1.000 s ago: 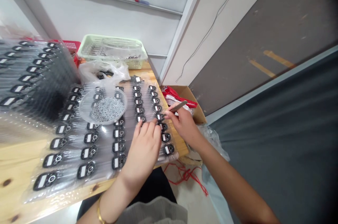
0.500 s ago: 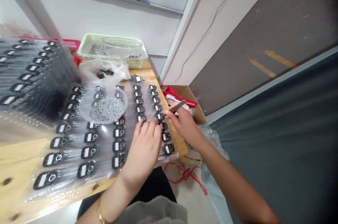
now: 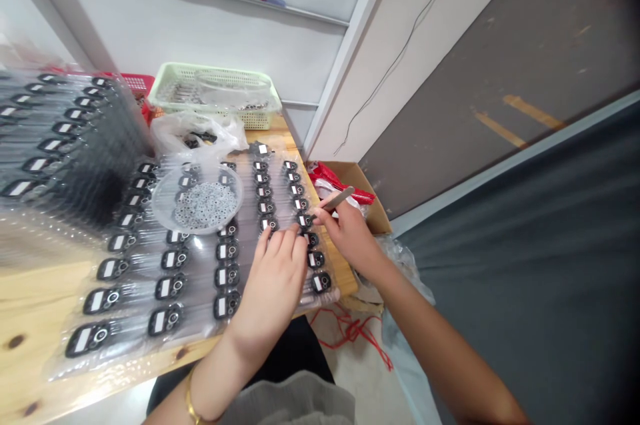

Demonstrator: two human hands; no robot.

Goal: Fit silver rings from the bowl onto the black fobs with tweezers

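Observation:
A clear plastic tray (image 3: 197, 318) of small black parts with white labels lies on the wooden table (image 3: 30, 305). My left hand (image 3: 273, 278) rests flat on the tray near its right side, fingers stretched out and fingertips beside one black part (image 3: 310, 239). My right hand (image 3: 350, 231) is closed on metal tweezers (image 3: 333, 201), whose tips point down at a part in the tray's rightmost column. A clear round dish (image 3: 197, 198) of small silver rings sits on the tray to the left of both hands.
A tall stack of filled trays (image 3: 65, 145) stands at the left. A pale green basket (image 3: 215, 95), a red basket (image 3: 136, 85) and a plastic bag (image 3: 195, 131) sit at the back. A cardboard box (image 3: 357, 185) with red bags stands beside the table's right edge.
Almost nothing has moved. The tweezers' tips have dipped slightly closer to the part in the rightmost column; my left hand stays in place.

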